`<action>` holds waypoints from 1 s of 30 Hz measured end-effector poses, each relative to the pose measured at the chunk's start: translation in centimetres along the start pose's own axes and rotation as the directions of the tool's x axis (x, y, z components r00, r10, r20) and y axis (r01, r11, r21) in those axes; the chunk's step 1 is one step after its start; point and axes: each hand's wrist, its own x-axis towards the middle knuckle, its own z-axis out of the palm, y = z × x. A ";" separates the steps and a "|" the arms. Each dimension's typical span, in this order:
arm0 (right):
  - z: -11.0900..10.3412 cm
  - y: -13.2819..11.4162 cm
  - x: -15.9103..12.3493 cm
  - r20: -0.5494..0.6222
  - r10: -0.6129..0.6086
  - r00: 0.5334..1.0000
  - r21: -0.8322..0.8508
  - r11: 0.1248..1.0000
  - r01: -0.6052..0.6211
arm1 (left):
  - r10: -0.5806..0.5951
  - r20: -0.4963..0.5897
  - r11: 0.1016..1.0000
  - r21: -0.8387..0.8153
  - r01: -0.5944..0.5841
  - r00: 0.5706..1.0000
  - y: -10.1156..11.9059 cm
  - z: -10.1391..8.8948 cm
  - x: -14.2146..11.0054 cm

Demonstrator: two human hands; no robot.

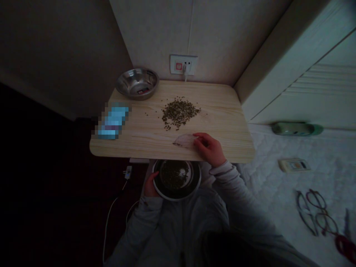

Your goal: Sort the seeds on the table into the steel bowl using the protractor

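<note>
My right hand [209, 149] rests on the front of the light wooden tabletop [219, 111], with its fingers gripping a pale, translucent crumpled piece of film [183, 140]. What the film is made of is hard to tell. Just beyond it lies a loose heap of small dark seeds [179, 113], with a few scattered around it. Below the table edge, my left hand [151, 184] grips the rim of a round metal bowl [177, 197] holding more dark seeds, which rests close to my body.
A steel bowl [130, 83] stands at the table's back left, below a wall socket [183, 65] with a plug and white cord. A pixelated blue object [112, 121] lies at the left edge. To the right, a bed holds eyeglasses [311, 211], a small box [294, 165] and a green dish [297, 129].
</note>
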 end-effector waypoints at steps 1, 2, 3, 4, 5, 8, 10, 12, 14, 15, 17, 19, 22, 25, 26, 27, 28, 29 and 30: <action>0.0 0.0 0.0 -0.026 0.005 1.000 0.010 1.000 -0.004 | 0.012 -0.006 1.000 0.002 -0.012 1.000 0.0 -0.1 0.1; 0.0 0.1 0.1 -0.050 0.011 0.999 0.027 1.000 -0.009 | 0.020 -0.013 1.000 0.006 -0.020 1.000 0.0 -0.2 0.2; 0.0 0.1 0.1 -0.074 0.018 0.997 0.045 0.999 -0.014 | 0.025 -0.020 1.000 0.014 -0.025 0.999 0.0 -0.2 0.2; 0.0 0.2 0.1 -0.097 0.026 0.995 0.057 0.998 -0.020 | 0.023 -0.029 0.999 0.025 -0.022 0.999 0.0 -0.2 0.2; 0.0 0.2 0.1 -0.116 0.033 0.993 0.059 0.998 -0.026 | 0.022 -0.036 0.999 0.036 -0.020 0.999 0.0 -0.1 0.2; 0.0 0.3 0.1 -0.137 0.039 0.990 0.034 0.999 -0.035 | 0.020 -0.041 0.998 0.054 -0.018 0.999 0.0 0.1 0.0; 0.0 0.4 0.0 -0.142 0.038 0.989 0.013 0.999 -0.036 | 0.020 -0.035 0.999 0.050 -0.018 0.999 0.0 0.2 -0.2; 0.1 0.5 0.0 -0.160 0.047 0.986 0.001 0.999 -0.047 | 0.038 -0.025 0.999 0.035 -0.037 0.999 0.0 0.2 -0.3; 0.1 0.5 -0.1 -0.183 0.062 0.981 -0.001 0.998 -0.064 | 0.049 -0.015 0.999 0.013 -0.049 0.999 -0.1 0.2 -0.4; 0.1 0.6 -0.1 -0.188 0.068 0.980 0.001 0.998 -0.069 | 0.031 -0.010 1.000 0.004 -0.031 0.999 -0.1 0.3 -0.5; 0.0 0.6 -0.1 -0.188 0.071 0.980 0.006 0.997 -0.071 | -0.020 0.002 1.000 -0.012 0.020 1.000 -0.1 0.4 -0.6; -0.1 0.5 -0.1 -0.172 0.064 0.983 0.013 0.998 -0.063 | -0.057 0.012 0.998 -0.021 0.057 0.998 -0.1 0.6 -0.8; -0.2 0.4 -0.2 -0.163 0.059 0.985 0.023 0.998 -0.056 | -0.064 0.006 0.998 -0.018 0.065 0.998 0.0 0.8 -0.9; -0.2 0.4 -0.2 -0.184 0.056 0.981 0.027 0.998 -0.052 | -0.058 -0.006 0.998 -0.010 0.058 0.998 0.0 0.8 -1.0; -0.2 0.4 -0.2 -0.184 0.053 0.981 0.026 0.998 -0.049 | -0.057 -0.005 0.998 -0.008 0.057 0.998 0.0 0.8 -1.0; -0.2 0.3 -0.2 -0.179 0.048 0.983 0.024 0.999 -0.045 | -0.060 0.001 0.998 -0.006 0.060 0.998 0.0 0.7 -1.0; -0.2 0.3 -0.2 -0.166 0.043 0.985 0.022 0.999 -0.040 | -0.069 0.009 0.998 -0.003 0.069 0.998 -0.1 0.7 -1.0; -0.2 0.2 -0.2 -0.150 0.038 0.988 0.017 0.999 -0.036 | -0.075 0.018 0.997 -0.003 0.075 0.997 -0.1 0.7 -1.0; -0.2 0.2 -0.2 -0.135 0.033 0.990 0.011 0.999 -0.031 | -0.084 0.034 0.996 -0.004 0.084 0.996 -0.2 0.7 -1.0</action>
